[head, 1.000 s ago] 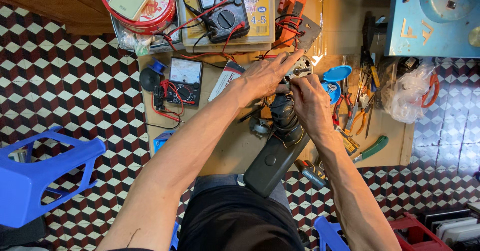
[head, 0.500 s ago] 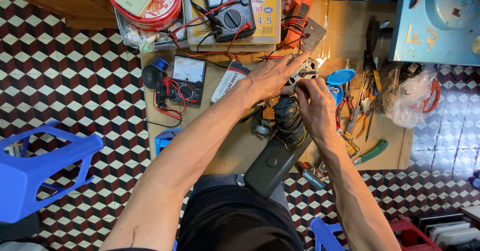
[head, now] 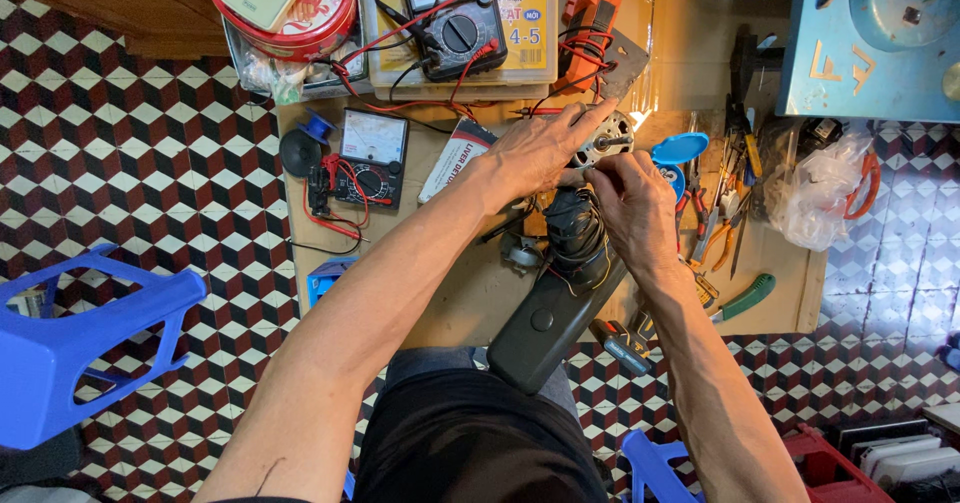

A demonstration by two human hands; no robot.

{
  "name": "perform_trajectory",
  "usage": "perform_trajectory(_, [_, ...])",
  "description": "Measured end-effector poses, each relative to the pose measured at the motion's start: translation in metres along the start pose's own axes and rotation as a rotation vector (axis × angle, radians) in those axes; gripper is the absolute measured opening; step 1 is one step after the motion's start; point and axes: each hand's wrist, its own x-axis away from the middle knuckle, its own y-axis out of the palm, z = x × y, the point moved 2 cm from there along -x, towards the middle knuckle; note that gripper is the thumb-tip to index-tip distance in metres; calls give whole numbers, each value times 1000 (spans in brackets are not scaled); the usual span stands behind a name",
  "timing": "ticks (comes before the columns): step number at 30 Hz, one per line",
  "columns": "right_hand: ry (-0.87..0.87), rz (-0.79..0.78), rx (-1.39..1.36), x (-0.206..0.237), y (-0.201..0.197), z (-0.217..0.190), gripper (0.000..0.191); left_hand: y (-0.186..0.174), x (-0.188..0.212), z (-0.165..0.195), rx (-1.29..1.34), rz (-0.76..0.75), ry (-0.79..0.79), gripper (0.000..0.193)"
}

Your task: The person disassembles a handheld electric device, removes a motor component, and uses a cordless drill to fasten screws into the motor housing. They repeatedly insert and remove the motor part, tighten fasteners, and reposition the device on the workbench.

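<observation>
Both hands are working on the small motor (head: 604, 141) over the cluttered low table (head: 460, 303): left hand (head: 540, 148) cupping its body, right hand (head: 632, 195) pinching near the shaft. I'd be keeping the dark appliance housing (head: 556, 303) steady and going gently on those wires.

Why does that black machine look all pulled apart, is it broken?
It does look opened up. The black machine lies on the low table with wires spilling out, and its small metal motor sits bare between the left hand and right hand. Whether it is broken cannot be seen.
</observation>
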Motion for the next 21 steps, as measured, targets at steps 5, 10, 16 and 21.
perform_trajectory(5, [26, -18, -49, -1, -1, 0, 16, -1, 1, 0, 21, 37, 37, 105])
perform_trajectory(10, [37, 7, -37, 1, 3, -2, 14, -1, 0, 1, 44, 20, 15, 106])
perform_trajectory(16, [-1, 83, -33, 4, 7, -2, 14, -1, 1, 1, 24, 28, 25, 107])
perform_trajectory(21, [-4, 108, -46, 6, 11, 0, 14, 2, 0, 1, 34, -7, -1, 105])
